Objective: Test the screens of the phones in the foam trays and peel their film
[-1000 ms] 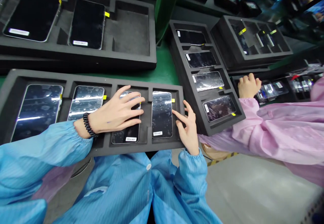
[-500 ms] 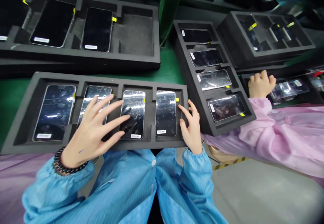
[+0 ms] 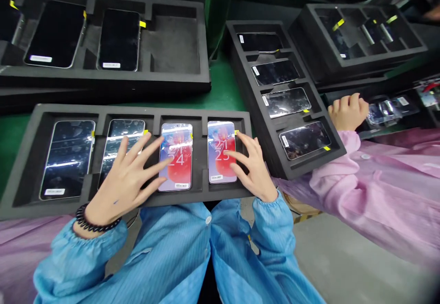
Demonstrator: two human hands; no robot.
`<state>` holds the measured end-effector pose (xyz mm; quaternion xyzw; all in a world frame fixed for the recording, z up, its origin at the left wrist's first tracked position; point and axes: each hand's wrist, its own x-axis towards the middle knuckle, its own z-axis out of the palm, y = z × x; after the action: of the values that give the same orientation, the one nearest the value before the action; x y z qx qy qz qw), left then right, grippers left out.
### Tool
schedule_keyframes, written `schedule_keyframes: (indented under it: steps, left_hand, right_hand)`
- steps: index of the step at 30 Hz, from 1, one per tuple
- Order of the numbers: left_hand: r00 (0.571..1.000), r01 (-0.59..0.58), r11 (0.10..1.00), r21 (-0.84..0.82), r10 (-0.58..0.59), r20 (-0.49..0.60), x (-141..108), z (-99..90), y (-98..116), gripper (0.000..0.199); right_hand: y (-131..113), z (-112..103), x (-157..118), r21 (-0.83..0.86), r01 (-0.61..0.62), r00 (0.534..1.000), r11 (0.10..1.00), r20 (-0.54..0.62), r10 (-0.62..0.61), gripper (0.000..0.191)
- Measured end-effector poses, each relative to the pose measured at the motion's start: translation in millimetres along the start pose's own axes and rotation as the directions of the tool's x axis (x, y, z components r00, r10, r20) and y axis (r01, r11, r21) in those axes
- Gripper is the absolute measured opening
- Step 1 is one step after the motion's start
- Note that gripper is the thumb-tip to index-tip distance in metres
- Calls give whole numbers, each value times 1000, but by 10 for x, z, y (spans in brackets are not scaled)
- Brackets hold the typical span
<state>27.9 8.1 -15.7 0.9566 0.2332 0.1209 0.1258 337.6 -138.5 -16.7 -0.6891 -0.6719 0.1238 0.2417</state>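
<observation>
In front of me lies a dark foam tray [image 3: 70, 111] with a phone in each compartment. My left hand [image 3: 125, 175], fingers spread, hovers over the second phone [image 3: 127, 132] from the left; its fingertips reach the left edge of a lit phone [image 3: 180, 168]. At the tray's right end, my right hand [image 3: 252, 168] has its fingers apart over another lit phone [image 3: 220, 164], one fingertip at its screen. Both lit screens are red and blue with large digits. The leftmost phone [image 3: 67, 159] and the second one have dark screens. Each hand is empty.
Behind is a larger foam tray [image 3: 103, 81] with dark phones and one bare compartment. To the right stands another phone tray [image 3: 292, 171], with stacked trays [image 3: 360, 63] beyond. A co-worker's hand [image 3: 347, 111] in a pink sleeve rests beside it. A green post [image 3: 220, 15] rises behind.
The two right-hand phones' screens have lit up from dark. My right hand has moved left from the tray's edge onto the rightmost phone. My left hand stays nearly where it was.
</observation>
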Motion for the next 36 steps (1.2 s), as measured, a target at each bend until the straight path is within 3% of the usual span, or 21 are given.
schedule_keyframes:
  steps: [4,11,17,23,30,36]
  left_hand:
    - [987,144,990,-8,-144,-72,154,37,15,62]
    - [988,131,990,-49,-134,-73,116,63,158,63]
    - [983,165,983,-79,-171,-73,147,53,124,64]
    - [979,167,982,-84,-175,-107,340,84,132,51]
    - [957,276,961,-27,-277,-91,380,61,165,48]
    - [942,334,943,1,-333,-32,458,124,182,47]
  right_hand:
    - [-13,12,0,-58,-126,987,990,-106,119,47]
    - [-97,58,-134,-32,-37,993,999,-116,33,35]
    - [-61,43,75,-60,-120,981,991,-158,109,36]
    - [-48,29,325,-116,-49,997,992,-57,42,38]
    - [-18,64,375,-169,9,1000,986,19,-6,40]
    - [-11,55,345,-81,13,999,997,-43,-16,42]
